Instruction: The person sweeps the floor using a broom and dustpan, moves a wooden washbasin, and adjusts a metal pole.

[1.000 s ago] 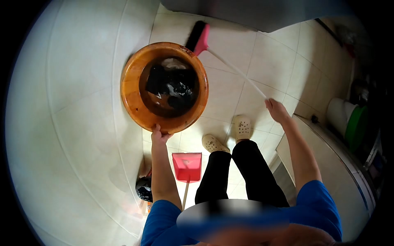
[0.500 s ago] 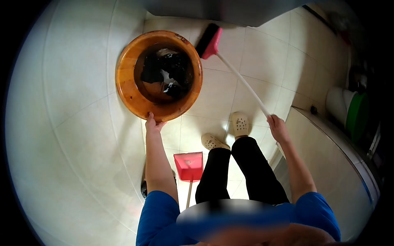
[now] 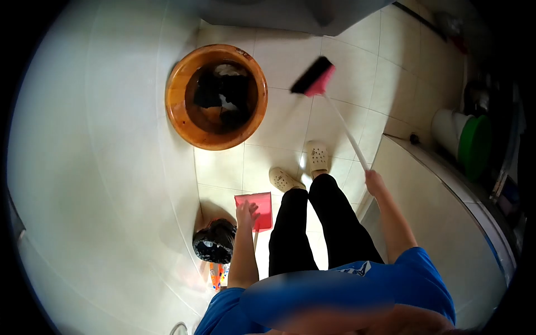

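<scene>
My right hand [image 3: 375,183] is wrapped round the white handle of a broom [image 3: 319,88], whose pink head with dark bristles is over the tiles ahead of my feet. My left hand [image 3: 247,214] is empty, its fingers apart, and appears above the red dustpan [image 3: 263,211]; I cannot tell whether they touch. The dustpan's pale handle runs back beside my left leg. Farther ahead on the left stands a round wooden tub [image 3: 177,106] with dark liquid and black and white cloth-like pieces inside.
A bin lined with a black bag [image 3: 215,241] stands by the left wall, with an orange packet [image 3: 215,276] behind it. A grey cabinet-like block [image 3: 279,14] borders the floor ahead. On the right are a pale counter [image 3: 441,190] and a green round lid [image 3: 474,146].
My left hand has let go of the tub's rim and moved back towards the dustpan. The broom head has swung right and nearer to me. The black-bagged bin has come into fuller view.
</scene>
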